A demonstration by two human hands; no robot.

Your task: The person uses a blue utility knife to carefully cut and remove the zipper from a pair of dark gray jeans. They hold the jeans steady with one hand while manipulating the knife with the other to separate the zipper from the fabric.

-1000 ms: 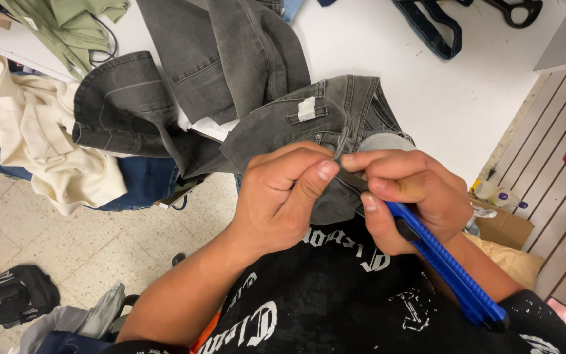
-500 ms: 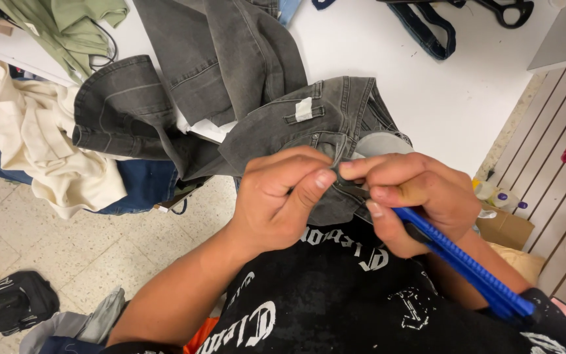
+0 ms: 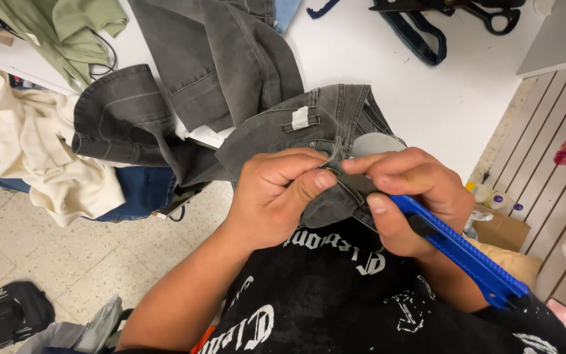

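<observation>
A pair of dark grey jeans (image 3: 217,72) hangs over the front edge of a white table (image 3: 427,98). My left hand (image 3: 273,196) pinches the waistband of the jeans just below the table edge. My right hand (image 3: 414,196) grips a blue utility knife (image 3: 460,249), whose handle runs down to the right. Its blade end is hidden between my fingers, right against the waistband where both hands meet. A white label (image 3: 301,118) is sewn on the waistband above my left hand.
A green garment (image 3: 54,33) and a cream cloth (image 3: 40,157) over blue fabric hang off the table's left side. Black-handled scissors (image 3: 486,13) and a denim strap (image 3: 414,39) lie at the far edge. A black bag (image 3: 8,314) sits on the tiled floor. Slatted wall and small bottles (image 3: 492,196) are at right.
Both hands stay together on the waistband and shifted only slightly. The knife handle tilted a little lower to the right.
</observation>
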